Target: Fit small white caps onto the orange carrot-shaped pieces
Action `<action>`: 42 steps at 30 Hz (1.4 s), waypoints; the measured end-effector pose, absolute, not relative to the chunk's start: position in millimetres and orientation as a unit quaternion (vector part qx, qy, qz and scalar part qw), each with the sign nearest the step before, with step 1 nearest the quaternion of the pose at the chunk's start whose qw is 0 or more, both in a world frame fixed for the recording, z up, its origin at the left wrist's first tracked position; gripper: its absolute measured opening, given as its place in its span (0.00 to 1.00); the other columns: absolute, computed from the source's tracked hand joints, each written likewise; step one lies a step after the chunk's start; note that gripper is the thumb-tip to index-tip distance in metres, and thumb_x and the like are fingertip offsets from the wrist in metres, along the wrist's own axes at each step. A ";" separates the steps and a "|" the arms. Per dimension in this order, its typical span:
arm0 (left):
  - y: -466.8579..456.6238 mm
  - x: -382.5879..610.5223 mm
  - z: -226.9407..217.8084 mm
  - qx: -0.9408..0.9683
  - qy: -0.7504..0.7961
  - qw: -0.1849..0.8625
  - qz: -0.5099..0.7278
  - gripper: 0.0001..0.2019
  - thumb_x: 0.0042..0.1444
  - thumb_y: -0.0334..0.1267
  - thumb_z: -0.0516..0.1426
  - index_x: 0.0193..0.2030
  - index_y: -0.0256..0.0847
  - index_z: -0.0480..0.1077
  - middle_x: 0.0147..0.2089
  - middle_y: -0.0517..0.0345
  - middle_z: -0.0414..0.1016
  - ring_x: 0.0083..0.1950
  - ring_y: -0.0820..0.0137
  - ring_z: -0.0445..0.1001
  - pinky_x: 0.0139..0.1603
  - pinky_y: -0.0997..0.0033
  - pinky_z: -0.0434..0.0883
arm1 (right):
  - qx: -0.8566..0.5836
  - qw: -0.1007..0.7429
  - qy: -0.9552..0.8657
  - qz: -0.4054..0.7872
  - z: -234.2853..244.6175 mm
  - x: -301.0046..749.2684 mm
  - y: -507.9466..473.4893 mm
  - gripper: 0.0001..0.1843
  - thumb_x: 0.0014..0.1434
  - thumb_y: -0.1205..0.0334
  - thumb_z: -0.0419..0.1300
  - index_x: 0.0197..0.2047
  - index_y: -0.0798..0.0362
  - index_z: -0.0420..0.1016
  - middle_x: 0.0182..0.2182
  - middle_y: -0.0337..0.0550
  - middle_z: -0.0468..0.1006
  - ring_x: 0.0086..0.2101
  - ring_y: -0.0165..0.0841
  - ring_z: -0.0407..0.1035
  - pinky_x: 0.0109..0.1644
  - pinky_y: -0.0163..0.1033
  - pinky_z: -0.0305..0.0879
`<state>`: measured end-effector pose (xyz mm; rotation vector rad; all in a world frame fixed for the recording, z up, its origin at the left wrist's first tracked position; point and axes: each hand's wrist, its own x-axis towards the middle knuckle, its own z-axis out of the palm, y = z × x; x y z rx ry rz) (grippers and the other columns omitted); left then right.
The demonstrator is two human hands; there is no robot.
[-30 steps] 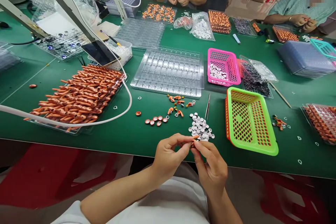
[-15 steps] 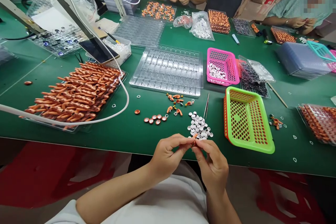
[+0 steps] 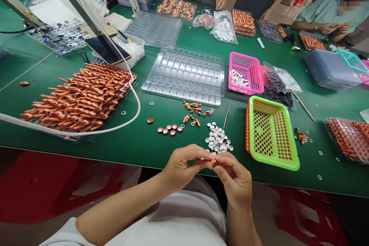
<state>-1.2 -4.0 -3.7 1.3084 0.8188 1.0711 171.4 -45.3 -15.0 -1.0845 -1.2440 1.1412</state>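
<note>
Between the fingertips of my left hand (image 3: 184,165) and my right hand (image 3: 235,178) is a small orange plastic part (image 3: 213,161), pinched from both sides above the table's near edge. Fingers cover most of it; a dark opening shows on its front. Just beyond my hands lies a pile of small white discs (image 3: 217,138), with metal tweezers (image 3: 227,117) at its far side. Several round orange caps with white insides (image 3: 170,128) lie to the left. Behind them are loose orange pieces with yellow ends (image 3: 194,110).
A tray heaped with orange parts (image 3: 77,100) stands at left, a white cable (image 3: 135,115) looping over it. Clear plastic trays (image 3: 184,77) lie ahead. A green basket (image 3: 294,161) and a pink basket (image 3: 261,73) stand at right. Co-workers sit across the green table (image 3: 115,150).
The orange part has turned in my fingers, so its dark opening now shows. Across the table, a co-worker's hands have moved apart. My view has shifted slightly.
</note>
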 end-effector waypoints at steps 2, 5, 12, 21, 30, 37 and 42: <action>-3.1 -2.5 -4.2 0.611 0.334 0.543 0.469 0.08 0.58 0.29 0.62 0.42 0.44 0.80 0.36 0.52 0.82 0.42 0.65 0.79 0.46 0.66 0.75 | -0.450 0.542 -0.511 0.492 -16.0 170.9 -45.3 0.08 0.62 0.67 0.63 0.45 0.48 0.79 0.38 0.46 0.75 0.40 0.35 0.71 0.42 0.40 0.73; -1.1 -4.7 -3.8 0.658 0.332 0.488 0.467 0.09 0.58 0.29 0.62 0.42 0.45 0.79 0.40 0.50 0.83 0.46 0.63 0.79 0.48 0.65 0.75 | -0.442 0.554 -0.487 0.511 -18.9 169.1 -46.2 0.08 0.62 0.66 0.63 0.45 0.47 0.79 0.38 0.44 0.75 0.39 0.35 0.71 0.40 0.39 0.72; 2.6 -7.3 2.8 0.724 0.295 0.411 0.470 0.10 0.59 0.27 0.60 0.44 0.45 0.78 0.42 0.48 0.82 0.44 0.65 0.80 0.45 0.69 0.76 | -0.415 0.562 -0.449 0.557 -25.9 169.1 -48.3 0.12 0.62 0.66 0.63 0.49 0.46 0.78 0.39 0.43 0.75 0.36 0.32 0.72 0.38 0.36 0.72; 1.2 -5.8 -5.2 0.743 0.256 0.349 0.510 0.10 0.60 0.25 0.59 0.47 0.38 0.75 0.41 0.48 0.79 0.41 0.69 0.78 0.42 0.72 0.77 | -0.387 0.561 -0.418 0.601 -27.2 172.9 -47.8 0.12 0.63 0.68 0.62 0.48 0.47 0.79 0.39 0.43 0.75 0.39 0.31 0.71 0.40 0.34 0.72; -0.1 -6.9 -5.0 0.746 0.261 0.346 0.506 0.09 0.60 0.25 0.59 0.47 0.37 0.74 0.40 0.49 0.78 0.40 0.70 0.77 0.42 0.72 0.77 | -0.393 0.566 -0.448 0.570 -29.2 173.7 -47.7 0.14 0.62 0.72 0.63 0.48 0.46 0.80 0.40 0.44 0.77 0.41 0.33 0.70 0.41 0.36 0.71; -2.5 -8.4 -2.8 0.747 0.273 0.344 0.500 0.07 0.60 0.25 0.59 0.44 0.34 0.74 0.39 0.47 0.79 0.39 0.69 0.77 0.40 0.73 0.77 | -0.408 0.556 -0.480 0.543 -27.1 174.3 -48.4 0.16 0.61 0.73 0.63 0.49 0.45 0.80 0.39 0.44 0.76 0.41 0.33 0.71 0.42 0.37 0.70; -4.4 -8.6 -2.7 0.741 0.278 0.344 0.505 0.08 0.59 0.24 0.60 0.44 0.35 0.74 0.40 0.47 0.79 0.39 0.69 0.78 0.39 0.73 0.77 | -0.400 0.549 -0.491 0.546 -25.1 174.9 -48.4 0.17 0.62 0.74 0.61 0.50 0.45 0.80 0.40 0.44 0.76 0.41 0.33 0.71 0.41 0.36 0.71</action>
